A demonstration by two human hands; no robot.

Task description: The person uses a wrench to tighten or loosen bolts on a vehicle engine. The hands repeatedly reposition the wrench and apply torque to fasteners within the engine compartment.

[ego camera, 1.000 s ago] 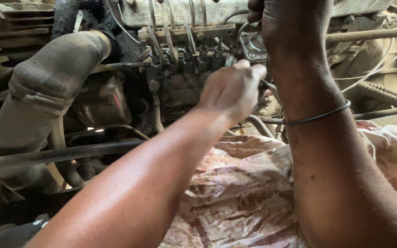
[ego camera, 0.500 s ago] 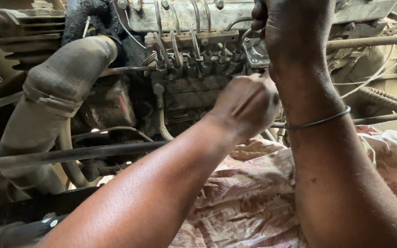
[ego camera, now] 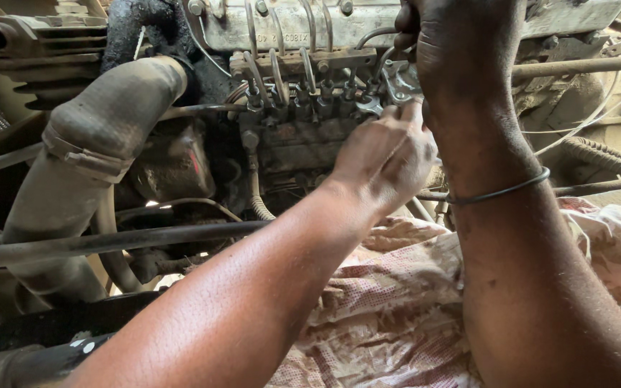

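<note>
large grey hose (ego camera: 102, 136) upper left | patterned cloth (ego camera: 397, 316) below | finned metal part (ego camera: 34, 39) top left

This looks like a place where cars or trucks get fixed. A big, dirty engine (ego camera: 303, 136) fills the view, dark with oil and dust. A fat grey hose (ego camera: 88, 165) with a metal band around it runs down the left side. Thin metal pipes (ego camera: 282, 79) stand in a row on the engine. A stained red and white cloth (ego camera: 389, 316) lies spread below it. Wires and rusty bars sit on the right.
</note>
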